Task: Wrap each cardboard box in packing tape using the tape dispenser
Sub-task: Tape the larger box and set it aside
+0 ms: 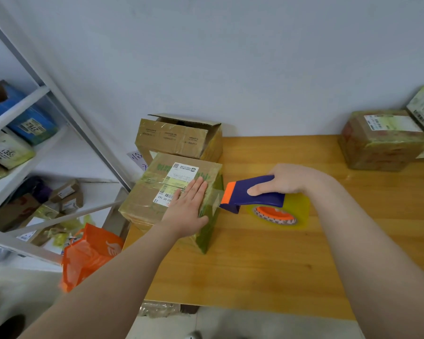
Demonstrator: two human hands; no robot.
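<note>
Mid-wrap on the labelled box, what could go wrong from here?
1. The box sits at the left edge of the table, perhaps overhanging; only the flat left hand steadies it, so a tug could slide it off.
2. The front end of the tape dispenser, gripped by the right hand, is close to the left fingertips, which may get nicked.
3. Tape could wrinkle across the shipping label.

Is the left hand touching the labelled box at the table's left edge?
Touching. The head view shows the left hand lying flat, fingers straight, on the top face of the labelled box, with no gap visible.
</note>
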